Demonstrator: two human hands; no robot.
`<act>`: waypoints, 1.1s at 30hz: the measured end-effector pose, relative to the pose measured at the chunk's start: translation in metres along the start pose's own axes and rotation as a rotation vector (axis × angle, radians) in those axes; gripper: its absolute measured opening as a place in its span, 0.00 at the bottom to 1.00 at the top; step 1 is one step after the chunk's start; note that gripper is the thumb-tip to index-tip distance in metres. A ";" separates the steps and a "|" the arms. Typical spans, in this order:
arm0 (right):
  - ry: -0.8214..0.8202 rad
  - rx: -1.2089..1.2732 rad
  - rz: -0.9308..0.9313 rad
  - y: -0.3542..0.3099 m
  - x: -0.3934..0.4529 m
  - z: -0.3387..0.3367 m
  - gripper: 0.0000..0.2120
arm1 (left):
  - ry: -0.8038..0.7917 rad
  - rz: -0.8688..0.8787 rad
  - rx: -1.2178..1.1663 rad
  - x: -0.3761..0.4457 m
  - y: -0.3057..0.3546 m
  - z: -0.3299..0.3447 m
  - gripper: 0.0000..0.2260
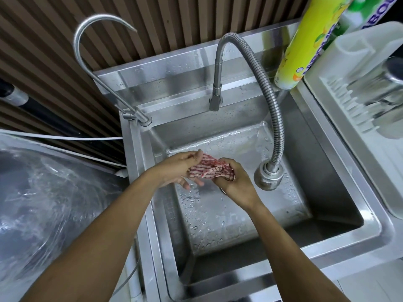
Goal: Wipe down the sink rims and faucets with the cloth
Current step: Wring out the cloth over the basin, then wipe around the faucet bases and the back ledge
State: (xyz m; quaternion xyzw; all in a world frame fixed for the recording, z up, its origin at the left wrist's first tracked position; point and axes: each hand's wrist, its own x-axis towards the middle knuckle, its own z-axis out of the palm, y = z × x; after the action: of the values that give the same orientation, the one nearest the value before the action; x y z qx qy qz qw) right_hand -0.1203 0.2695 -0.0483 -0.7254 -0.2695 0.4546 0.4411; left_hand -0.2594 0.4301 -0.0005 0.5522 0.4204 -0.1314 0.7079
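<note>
Fingers [197,156] of left hand [174,171] curl round one end of the cloth [209,170], thumb on top, lower fingertips loose and pointing down-right. Right hand [236,182] grips the other end, fingers wrapped tight over the bunched fabric. Cloth is red/white checked, crumpled, stretched between both hands, held above the wet sink [239,253] basin, not touching the steel. Both forearms reach in from the bottom edge.

Just right of the right hand hangs the spray head [268,177] of the flexible faucet [277,118]; ribbed hose arches up and back to its base at the rear rim, centre. Water drops on basin floor and back ledge.

Rear left corner of the rim: thin gooseneck tap [87,53], spout curving over the slatted brown wall [43,40].

Left of sink: clear plastic sheeting [43,192] over sth dark, white cable [65,138] running along the wall.

Right side: white dish rack [349,105] w/ a metal item in it, blurred. Yellow-green bottle [305,46] stands at the rear right corner, leaning into view from the top.
</note>
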 end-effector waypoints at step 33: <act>0.359 -0.335 -0.255 -0.145 0.117 0.126 0.34 | 1.236 0.426 0.562 0.003 -0.043 -0.082 0.19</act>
State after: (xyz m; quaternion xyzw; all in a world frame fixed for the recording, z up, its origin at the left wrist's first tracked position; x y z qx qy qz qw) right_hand -0.1804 0.4790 0.0054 -0.8172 -0.3477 0.2088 0.4095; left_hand -0.3225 0.4884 -0.0344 0.7575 0.5779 0.2438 0.1811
